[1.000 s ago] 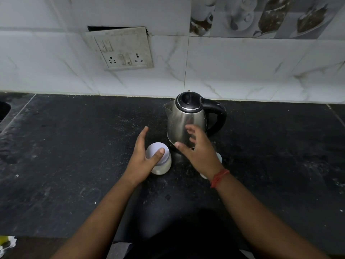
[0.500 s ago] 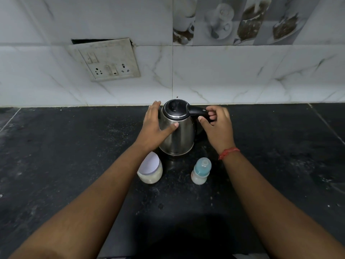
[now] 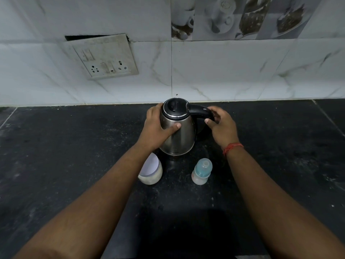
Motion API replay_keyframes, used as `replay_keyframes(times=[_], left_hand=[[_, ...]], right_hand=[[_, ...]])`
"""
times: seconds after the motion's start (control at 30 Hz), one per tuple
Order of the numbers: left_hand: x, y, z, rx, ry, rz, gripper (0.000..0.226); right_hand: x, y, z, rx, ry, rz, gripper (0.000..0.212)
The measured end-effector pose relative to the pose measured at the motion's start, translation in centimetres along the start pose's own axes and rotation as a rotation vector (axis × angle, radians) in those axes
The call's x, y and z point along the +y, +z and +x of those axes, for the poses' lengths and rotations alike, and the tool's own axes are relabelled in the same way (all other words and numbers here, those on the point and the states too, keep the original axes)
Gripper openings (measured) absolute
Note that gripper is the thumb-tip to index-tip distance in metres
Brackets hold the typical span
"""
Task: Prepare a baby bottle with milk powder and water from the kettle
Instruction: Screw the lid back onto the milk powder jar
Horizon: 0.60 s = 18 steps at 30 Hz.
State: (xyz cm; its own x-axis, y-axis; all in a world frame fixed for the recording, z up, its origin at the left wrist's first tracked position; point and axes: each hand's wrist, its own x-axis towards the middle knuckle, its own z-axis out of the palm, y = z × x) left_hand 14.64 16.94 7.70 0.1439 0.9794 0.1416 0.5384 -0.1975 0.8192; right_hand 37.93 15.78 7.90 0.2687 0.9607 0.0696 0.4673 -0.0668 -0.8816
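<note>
both hands have left the jar and moved up to the steel kettle [image 3: 177,131], which stands upright on the dark desk [image 3: 74,156] near the wall. the left hand [image 3: 156,128] now cups the kettle's body, thumb pressed across the front and fingers curled round the far side. the right hand [image 3: 220,126] has its fingers curled round the black handle [image 3: 200,113], about as they were half a second ago. the milk powder jar [image 3: 151,171] and the capped baby bottle [image 3: 201,171] stand untouched just in front of the kettle, apart from each other. the bottle is still closed, so this looks like checking or readying the kettle, not pouring yet.
</note>
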Motion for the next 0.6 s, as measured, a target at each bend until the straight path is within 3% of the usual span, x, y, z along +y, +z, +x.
replay_keyframes(times=[0.6], left_hand=[[0.7, 1.7, -1.1, 0.005, -0.042, -0.023, 0.1]], right_hand=[[0.8, -0.9, -0.7, 0.04, 0.021, 0.078, 0.043]])
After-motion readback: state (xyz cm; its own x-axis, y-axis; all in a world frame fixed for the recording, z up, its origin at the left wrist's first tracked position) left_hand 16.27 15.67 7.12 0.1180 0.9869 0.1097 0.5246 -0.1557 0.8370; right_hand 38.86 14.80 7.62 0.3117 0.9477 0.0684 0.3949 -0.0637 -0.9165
